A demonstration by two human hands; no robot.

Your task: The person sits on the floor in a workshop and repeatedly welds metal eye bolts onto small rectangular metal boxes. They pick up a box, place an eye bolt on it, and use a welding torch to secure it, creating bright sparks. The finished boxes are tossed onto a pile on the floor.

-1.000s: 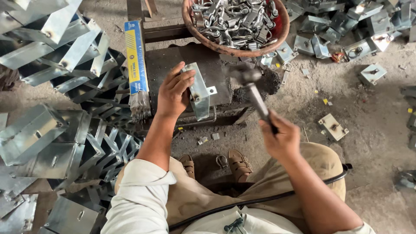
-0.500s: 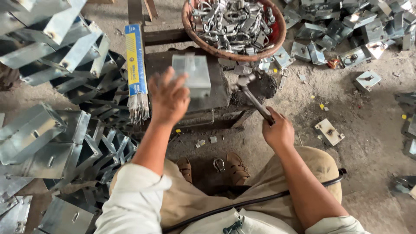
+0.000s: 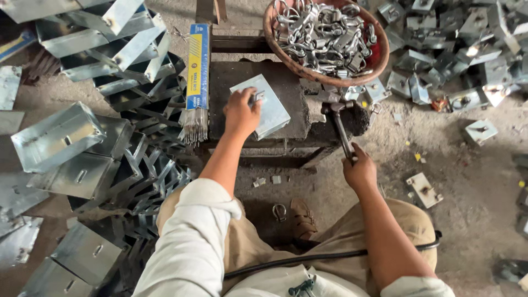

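here, going from the left, a heap of folded galvanised channels (image 3: 82, 137) lies piled on the floor, well apart from both hands. just beside it a long blue and yellow packet of rods (image 3: 197, 71) rests along the left edge of the low dark desk (image 3: 291, 88), its grey rod tips poking out at the near end.

the flat galvanised plate (image 3: 264, 107) lies on the desk top, tilted a little, with a small fitting near its upper left corner. the left hand (image 3: 242, 113) rests on the plate's left edge, fingers curled together over that fitting, pressing or pinching it; whether it is truly gripped cannot be told. the plate looks like thin sheet steel: stiff, fairly light, slick on its face and probably sharp at the edges, so it is best taken by a long edge with flat fingers rather than across a corner.

to the right, the hammer (image 3: 338, 124) lies with its head on the desk edge, just right of the plate. the right hand (image 3: 360, 170) is closed around the handle's near end, nearer the body and apart from the plate.

beyond, a round basket of metal shackles (image 3: 324, 33) stands at the desk's far right, with loose brackets (image 3: 451, 60) scattered on the floor.
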